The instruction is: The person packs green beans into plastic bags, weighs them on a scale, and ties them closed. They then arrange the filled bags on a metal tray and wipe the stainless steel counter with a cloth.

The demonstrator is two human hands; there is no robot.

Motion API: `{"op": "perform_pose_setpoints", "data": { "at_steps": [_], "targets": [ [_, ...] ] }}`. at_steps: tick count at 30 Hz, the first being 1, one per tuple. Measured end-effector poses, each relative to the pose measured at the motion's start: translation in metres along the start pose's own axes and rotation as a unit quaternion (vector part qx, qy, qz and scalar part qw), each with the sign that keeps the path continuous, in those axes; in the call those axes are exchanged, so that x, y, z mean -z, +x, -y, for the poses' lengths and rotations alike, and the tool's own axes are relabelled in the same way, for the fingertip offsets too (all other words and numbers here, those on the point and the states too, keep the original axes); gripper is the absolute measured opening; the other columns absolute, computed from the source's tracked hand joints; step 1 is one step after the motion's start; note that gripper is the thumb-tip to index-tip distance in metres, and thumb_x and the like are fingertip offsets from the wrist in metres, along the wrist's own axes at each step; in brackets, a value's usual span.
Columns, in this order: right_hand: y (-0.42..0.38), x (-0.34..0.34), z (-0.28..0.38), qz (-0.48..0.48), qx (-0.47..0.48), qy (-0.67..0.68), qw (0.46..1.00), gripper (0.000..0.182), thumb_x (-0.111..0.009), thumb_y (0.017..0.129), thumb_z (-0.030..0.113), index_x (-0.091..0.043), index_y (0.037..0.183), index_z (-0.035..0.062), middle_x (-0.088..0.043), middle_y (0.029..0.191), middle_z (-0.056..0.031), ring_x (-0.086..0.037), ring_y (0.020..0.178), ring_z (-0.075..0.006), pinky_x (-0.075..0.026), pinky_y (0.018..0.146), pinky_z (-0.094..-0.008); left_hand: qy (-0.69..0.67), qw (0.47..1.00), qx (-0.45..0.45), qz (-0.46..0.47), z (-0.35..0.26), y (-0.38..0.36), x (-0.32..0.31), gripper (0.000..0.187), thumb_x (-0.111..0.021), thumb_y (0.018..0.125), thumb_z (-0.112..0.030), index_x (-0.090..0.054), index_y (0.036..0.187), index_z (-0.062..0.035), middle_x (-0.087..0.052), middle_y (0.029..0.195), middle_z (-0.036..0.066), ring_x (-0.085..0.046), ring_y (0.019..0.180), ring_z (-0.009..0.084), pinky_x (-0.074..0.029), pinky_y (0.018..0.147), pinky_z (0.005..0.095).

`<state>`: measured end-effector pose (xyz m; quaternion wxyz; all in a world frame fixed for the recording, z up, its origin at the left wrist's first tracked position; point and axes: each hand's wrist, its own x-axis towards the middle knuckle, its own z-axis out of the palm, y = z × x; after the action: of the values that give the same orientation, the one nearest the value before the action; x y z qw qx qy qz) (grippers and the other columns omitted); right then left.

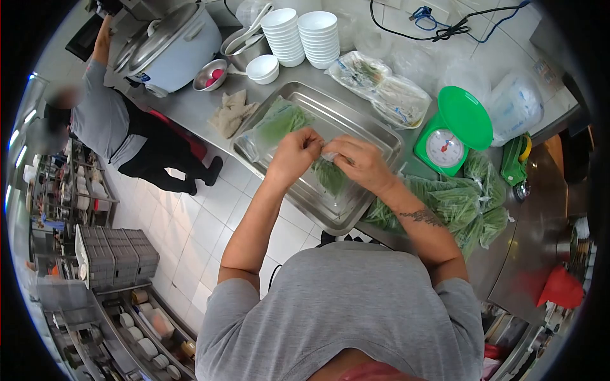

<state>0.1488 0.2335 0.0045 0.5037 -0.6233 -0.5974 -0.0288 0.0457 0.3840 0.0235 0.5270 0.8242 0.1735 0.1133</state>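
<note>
Over a steel tray (251,166), my left hand (296,155) and my right hand (363,166) meet with fingers pinched. Between them is the gathered top of a clear plastic bag of leafy greens (329,178), which hangs just below my fingers. Both hands are closed on the bag's neck; the exact fold is partly hidden by the fingertips. Another clear bag of greens (277,126) lies in the tray's far left part, beyond my left hand. To the right of the tray, near my right forearm, several filled bags of long greens (454,200) are piled up.
A green dial scale (445,147) stands right of the tray. Behind are stacked white bowls (284,38), wrapped greens (381,86), a cloth (233,114) and a large cooker (171,51). At left, another person (127,127) stands reaching up. A grey crate (121,257) sits on shelving.
</note>
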Motion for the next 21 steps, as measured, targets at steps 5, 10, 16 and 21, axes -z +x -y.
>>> {"op": "perform_pose_setpoints", "data": {
  "at_steps": [5,10,16,21],
  "targets": [
    [-0.02,-0.022,-0.005,-0.069,-0.077,0.028,0.994,0.024,-0.063,0.075,0.0,-0.059,0.098,0.004,-0.065,0.092,-0.0115,-0.064,0.076,-0.0287,-0.051,0.063,-0.0338,0.052,0.997,-0.029,-0.051,0.021,0.0,-0.018,0.013,-0.055,0.081,-0.007,-0.059,0.082,0.0047,-0.061,0.067,0.017,-0.059,0.062,0.0242,-0.045,0.059,0.0337],
    [-0.029,-0.024,-0.003,-0.094,-0.128,0.015,0.987,0.024,-0.063,0.075,0.0,-0.06,0.099,0.0035,-0.065,0.09,-0.0124,-0.065,0.075,-0.0294,-0.051,0.063,-0.0346,0.061,0.998,-0.032,-0.016,0.004,-0.012,-0.021,0.011,-0.056,0.079,-0.004,-0.058,0.084,0.005,-0.061,0.071,0.018,-0.06,0.064,0.0278,-0.046,0.06,0.0348],
    [-0.035,-0.024,-0.002,-0.113,-0.193,0.042,0.974,0.02,-0.064,0.075,0.001,-0.062,0.095,0.002,-0.064,0.085,-0.0123,-0.063,0.068,-0.025,-0.049,0.059,-0.0319,0.074,0.991,-0.109,-0.036,0.005,-0.023,-0.034,0.014,-0.057,0.078,0.003,-0.057,0.092,0.0029,-0.055,0.074,0.011,-0.053,0.065,0.0176,-0.043,0.059,0.0299],
    [-0.036,-0.026,-0.005,-0.127,-0.248,0.124,0.952,0.017,-0.064,0.078,0.005,-0.064,0.094,0.0017,-0.062,0.076,-0.0062,-0.056,0.062,-0.013,-0.044,0.057,-0.0263,0.16,0.965,-0.197,-0.074,0.013,-0.018,-0.041,0.013,-0.057,0.077,0.003,-0.055,0.09,0.002,-0.055,0.081,0.014,-0.055,0.073,0.0264,-0.045,0.065,0.0348]
  ]
}}
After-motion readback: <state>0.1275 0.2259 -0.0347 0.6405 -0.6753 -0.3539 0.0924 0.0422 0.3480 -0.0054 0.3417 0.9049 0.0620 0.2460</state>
